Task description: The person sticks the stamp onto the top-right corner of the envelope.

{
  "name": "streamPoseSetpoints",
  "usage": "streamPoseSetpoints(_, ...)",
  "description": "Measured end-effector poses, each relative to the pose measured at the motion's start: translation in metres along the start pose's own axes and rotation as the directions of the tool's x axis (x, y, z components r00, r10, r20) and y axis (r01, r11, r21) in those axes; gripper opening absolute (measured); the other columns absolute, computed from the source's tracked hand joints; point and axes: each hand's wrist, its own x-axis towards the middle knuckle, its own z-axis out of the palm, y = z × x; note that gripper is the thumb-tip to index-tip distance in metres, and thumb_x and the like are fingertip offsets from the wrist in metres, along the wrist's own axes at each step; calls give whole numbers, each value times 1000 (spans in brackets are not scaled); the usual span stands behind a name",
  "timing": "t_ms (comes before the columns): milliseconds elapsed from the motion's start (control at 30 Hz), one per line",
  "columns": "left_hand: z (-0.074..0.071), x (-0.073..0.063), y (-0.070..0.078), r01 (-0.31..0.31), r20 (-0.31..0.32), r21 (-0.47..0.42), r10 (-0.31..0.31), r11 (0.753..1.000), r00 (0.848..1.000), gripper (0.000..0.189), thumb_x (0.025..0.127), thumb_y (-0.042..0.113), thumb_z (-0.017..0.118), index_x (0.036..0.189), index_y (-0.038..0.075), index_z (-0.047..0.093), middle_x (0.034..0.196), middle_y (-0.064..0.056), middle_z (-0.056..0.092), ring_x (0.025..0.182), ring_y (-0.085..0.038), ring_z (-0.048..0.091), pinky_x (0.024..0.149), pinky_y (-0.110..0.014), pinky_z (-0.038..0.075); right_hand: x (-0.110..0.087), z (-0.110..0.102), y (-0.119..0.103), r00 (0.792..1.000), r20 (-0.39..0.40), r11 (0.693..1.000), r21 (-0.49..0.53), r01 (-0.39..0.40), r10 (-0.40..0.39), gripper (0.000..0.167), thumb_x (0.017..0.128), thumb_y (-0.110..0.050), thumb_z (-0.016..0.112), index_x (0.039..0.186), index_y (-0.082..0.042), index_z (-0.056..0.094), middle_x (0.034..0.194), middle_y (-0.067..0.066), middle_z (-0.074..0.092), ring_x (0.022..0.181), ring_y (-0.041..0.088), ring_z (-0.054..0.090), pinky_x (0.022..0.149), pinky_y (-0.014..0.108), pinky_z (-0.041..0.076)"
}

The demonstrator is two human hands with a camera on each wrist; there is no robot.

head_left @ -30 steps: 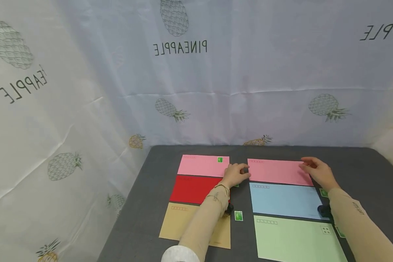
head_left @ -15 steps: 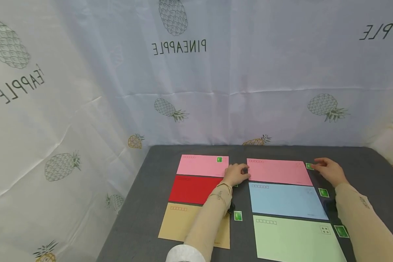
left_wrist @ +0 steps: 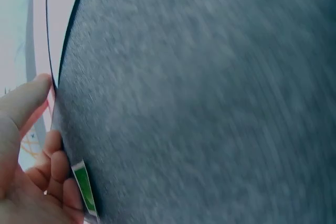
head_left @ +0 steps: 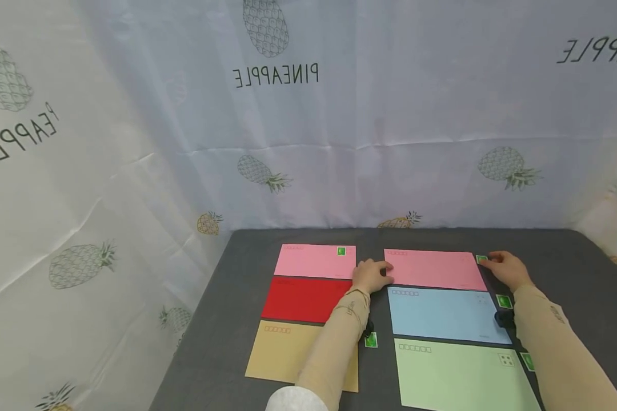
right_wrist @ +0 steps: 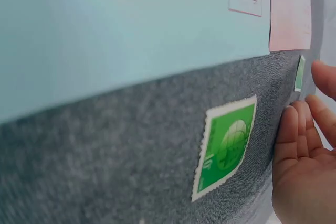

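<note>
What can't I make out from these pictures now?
Red rectangular paper envelope, lower right corner: head view, behind the beige fabric left sleeve.
Tan rectangular paper envelope, upper right corner: same view, same sleeve.
Pale green rectangular paper envelope, lower right corner: head view, cut off by bottom edge.
Whether the right hand touches the rectangular green-and-white stamp beside it: head view, too small.

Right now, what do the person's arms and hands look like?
The left hand and right hand wear no gloves. The long sleeves are tan, each with small dark lettering. A white band shows beyond the left sleeve, and a small black object sits by each wrist.
</note>
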Motion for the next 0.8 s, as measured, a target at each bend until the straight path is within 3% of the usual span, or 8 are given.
streamPoseSetpoints(167, 5, 1, 2, 54, -6, -10, -54, 998, 999, 36, 83, 40, 66, 119, 39, 62, 112, 3, 62, 98, -17, 51, 86, -32, 41, -2, 3, 3, 1000, -25, 999, -37, 13, -14, 57, 93, -25, 49, 129, 17, 34, 123, 40, 39, 107, 52, 42, 89, 60, 38)
streamPoseSetpoints(400, 7, 2, 1, 110, -18, -122, -113, 986, 993, 35, 78, 38, 72, 112, 40, 66, 114, 3, 64, 106, -20, 53, 88, -32, 40, 0, 7, 8, 999, -48, 999, -49, -1, -1, 51, 92, -18, 50, 127, 18, 38, 121, 40, 42, 107, 52, 43, 88, 59, 38)
streamPoseSetpoints(633, 7, 2, 0, 125, -24, -171, -131, 977, 991, 35, 77, 36, 74, 111, 38, 68, 111, 3, 66, 108, -20, 53, 89, -33, 40, 2, 9, 4, 997, -61, 999, -33, -38, 36, 46, 93, -15, 46, 127, 15, 40, 122, 39, 42, 107, 50, 42, 89, 60, 37)
streamPoseSetpoints(800, 5, 1, 0, 119, -41, -182, -128, 976, 991, 35, 76, 36, 74, 111, 37, 68, 106, 2, 65, 101, -19, 52, 84, -31, 40, 0, 8, -2, 996, -89, 997, -72, -7, 1, 44, 93, -15, 47, 126, 13, 42, 119, 39, 44, 103, 50, 43, 85, 59, 39)
